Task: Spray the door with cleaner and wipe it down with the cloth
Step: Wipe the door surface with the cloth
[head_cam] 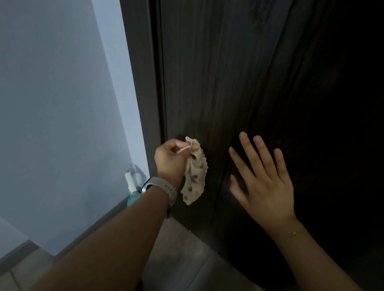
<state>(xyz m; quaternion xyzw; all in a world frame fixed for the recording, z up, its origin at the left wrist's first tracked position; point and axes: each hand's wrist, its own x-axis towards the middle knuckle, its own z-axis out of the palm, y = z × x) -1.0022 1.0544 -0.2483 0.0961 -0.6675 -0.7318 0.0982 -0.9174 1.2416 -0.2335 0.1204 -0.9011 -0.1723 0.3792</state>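
A dark wood-grain door (247, 66) fills the upper right of the head view. My left hand (171, 158) pinches the top of a cream cloth (194, 178) with coloured dots, which hangs down in front of the door's lower left part. My right hand (262, 174) is held flat with fingers spread, on or just off the door to the right of the cloth. A spray bottle (132, 190) with a white nozzle and teal liquid stands on the floor by the door frame, partly hidden behind my left wrist.
A pale blue-grey wall (45, 86) runs along the left, meeting the dark door frame (147, 69). A dark skirting board follows the wall's foot. Light tiled floor (182, 268) lies below the door.
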